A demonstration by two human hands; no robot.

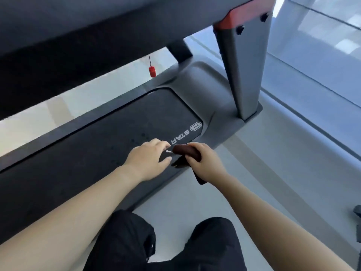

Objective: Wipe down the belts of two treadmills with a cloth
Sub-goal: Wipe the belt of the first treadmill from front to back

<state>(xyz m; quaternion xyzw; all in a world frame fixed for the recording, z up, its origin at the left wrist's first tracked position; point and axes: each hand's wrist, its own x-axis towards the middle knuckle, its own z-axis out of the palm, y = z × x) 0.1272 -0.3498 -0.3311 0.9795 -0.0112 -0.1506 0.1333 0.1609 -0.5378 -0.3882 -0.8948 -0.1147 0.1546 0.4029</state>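
Over black belt [101, 153], bunched dark-brown cloth [185, 151]

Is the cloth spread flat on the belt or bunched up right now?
Bunched up. The dark brown cloth is wadded in the right hand, one end hanging below, at the belt's edge, not spread flat.

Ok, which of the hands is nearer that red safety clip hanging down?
Left. The left hand lies on the belt, below the red clip; the right hand, gripping the cloth, sits farther right.
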